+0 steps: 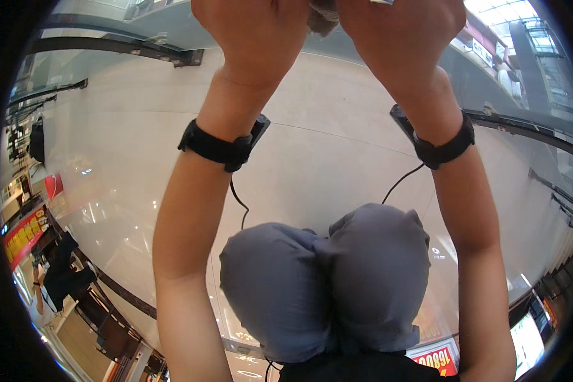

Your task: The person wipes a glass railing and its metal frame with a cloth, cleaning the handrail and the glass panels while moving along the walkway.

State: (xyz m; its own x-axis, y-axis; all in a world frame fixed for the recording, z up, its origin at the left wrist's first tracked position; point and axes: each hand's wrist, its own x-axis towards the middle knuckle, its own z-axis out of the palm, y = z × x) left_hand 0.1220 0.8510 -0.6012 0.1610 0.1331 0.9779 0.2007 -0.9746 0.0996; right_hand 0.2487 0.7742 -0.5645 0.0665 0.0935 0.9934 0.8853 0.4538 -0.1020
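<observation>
At the top edge of the view, my left hand [260,36] and my right hand [401,38] are raised side by side, backs towards me. Their fingers are cut off by the picture's rim. A fuzzy grey-brown cloth-like thing [323,21] shows in the gap between them, close to both. By the right hand, a sliver of something pale [383,1] peeks in at the edge. The glass panel [334,50] stands upright just beyond the hands. Each wrist wears a black strap [215,143] with a dark device and a cable. My grey-trousered knees [277,291] are bent below.
Glossy pale floor tiles [315,157] spread under me. Dark metal rails [114,47] run along the glass at both sides. At the left are a red bucket [53,186], a red banner [26,236] with writing and a person [59,274]. Behind me lies a red sign [439,360].
</observation>
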